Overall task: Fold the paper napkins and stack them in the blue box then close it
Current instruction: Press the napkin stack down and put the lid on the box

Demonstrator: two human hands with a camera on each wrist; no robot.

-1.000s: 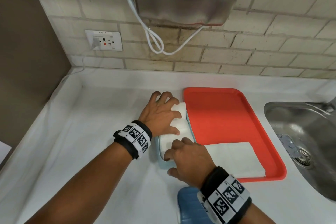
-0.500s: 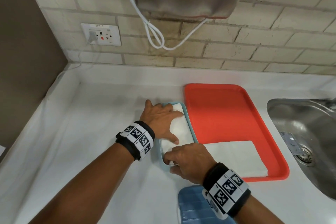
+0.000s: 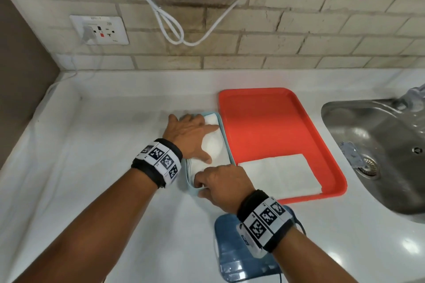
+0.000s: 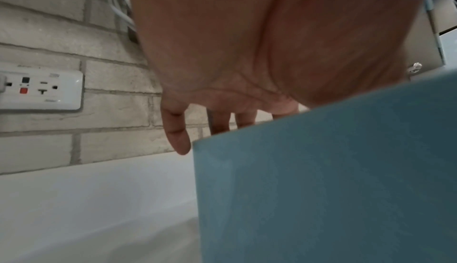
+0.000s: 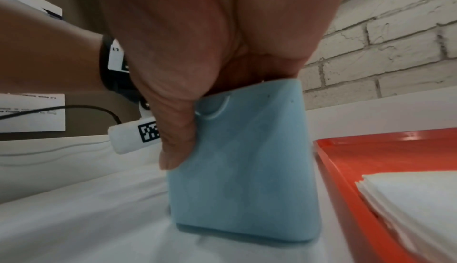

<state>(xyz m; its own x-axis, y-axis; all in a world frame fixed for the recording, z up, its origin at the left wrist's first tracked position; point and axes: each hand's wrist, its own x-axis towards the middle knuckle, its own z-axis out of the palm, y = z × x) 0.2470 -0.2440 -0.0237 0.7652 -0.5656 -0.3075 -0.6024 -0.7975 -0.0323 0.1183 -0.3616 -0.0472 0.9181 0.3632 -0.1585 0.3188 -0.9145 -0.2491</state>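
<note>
Left hand [image 3: 192, 136] since flattened, fingers straight, pressing napkins [image 3: 212, 145] into blue box [image 3: 192, 187]; right hand [image 3: 220, 182] pinches box's near rim; red tray [image 3: 276, 122] touching box's right edge.

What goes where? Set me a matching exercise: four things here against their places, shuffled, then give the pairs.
1. blue box
2. blue lid
3. napkin stack
4. left hand

a. on the red tray
b. pressing the folded napkin inside the box
c. on the counter, left of the tray
d. on the counter, nearest the person

Pairs: 1-c, 2-d, 3-a, 4-b.
</note>
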